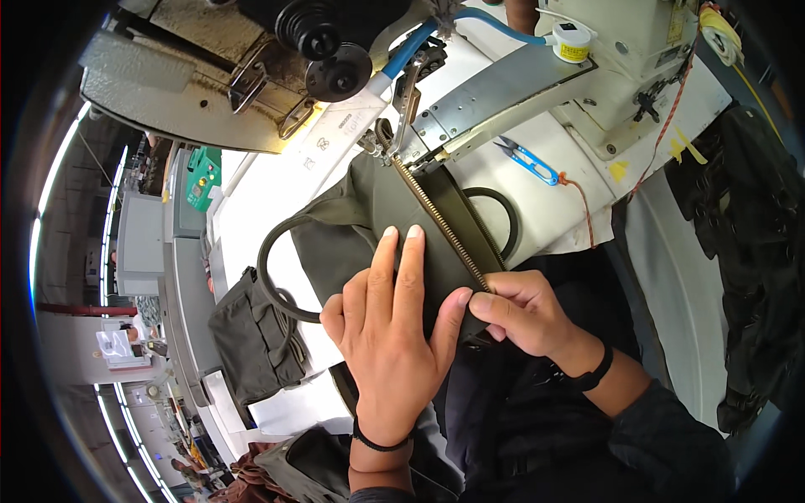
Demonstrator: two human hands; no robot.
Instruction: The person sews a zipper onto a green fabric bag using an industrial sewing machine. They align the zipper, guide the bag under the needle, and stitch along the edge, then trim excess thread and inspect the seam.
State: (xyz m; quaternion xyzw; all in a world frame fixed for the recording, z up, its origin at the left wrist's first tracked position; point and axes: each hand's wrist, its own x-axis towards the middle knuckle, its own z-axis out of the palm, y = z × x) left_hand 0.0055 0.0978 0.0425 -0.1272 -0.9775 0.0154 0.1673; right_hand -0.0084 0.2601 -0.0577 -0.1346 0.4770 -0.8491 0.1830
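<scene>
A dark olive fabric bag (335, 251) with rounded handles lies under the needle end of a sewing machine (419, 138). Along its opening runs a brass-toothed zipper (440, 220), its far end at the presser foot (387, 151). My left hand (390, 327) rests flat on the bag beside the zipper, fingers stretched out and thumb spread. At the near end of the zipper, my right hand (524, 314) pinches the bag's edge between thumb and fingers. The thumbs of both hands are close together. What lies beneath the right fingers is partly hidden.
Blue thread snips (530, 161) on an orange cord lie right of the machine arm. Another dark bag (256, 335) sits at the left of the white table (306, 407). Dark bags (738, 251) are piled at the far right. More fabric pieces (293, 465) lie below left.
</scene>
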